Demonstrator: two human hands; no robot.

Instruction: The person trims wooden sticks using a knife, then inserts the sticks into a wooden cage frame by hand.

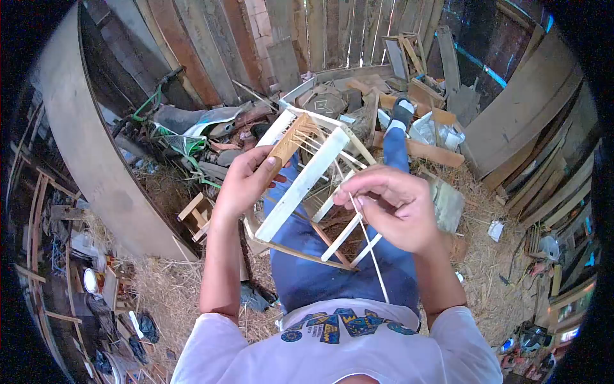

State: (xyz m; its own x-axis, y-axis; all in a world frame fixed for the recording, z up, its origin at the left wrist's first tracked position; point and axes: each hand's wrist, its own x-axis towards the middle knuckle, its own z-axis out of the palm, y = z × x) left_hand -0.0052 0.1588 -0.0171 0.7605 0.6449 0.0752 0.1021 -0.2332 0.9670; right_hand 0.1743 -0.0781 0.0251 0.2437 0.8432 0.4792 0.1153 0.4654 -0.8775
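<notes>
A light wooden frame (307, 179) with white-painted slats rests tilted across my lap. My left hand (248, 176) is closed on a short tan wooden strip (288, 142) at the frame's upper left. Several thin sticks (320, 146) run from that strip into the frame. Over the frame's right side, my right hand (393, 205) pinches a long thin stick (374, 261) between thumb and fingers. The stick's lower end points down towards my shirt.
A large curved-looking board (105, 160) stands at the left. Scrap wood (425, 96) is piled by the plank wall ahead. Straw (169, 288) covers the ground on both sides. Black and green items (192, 144) lie at the upper left. My legs extend forward beneath the frame.
</notes>
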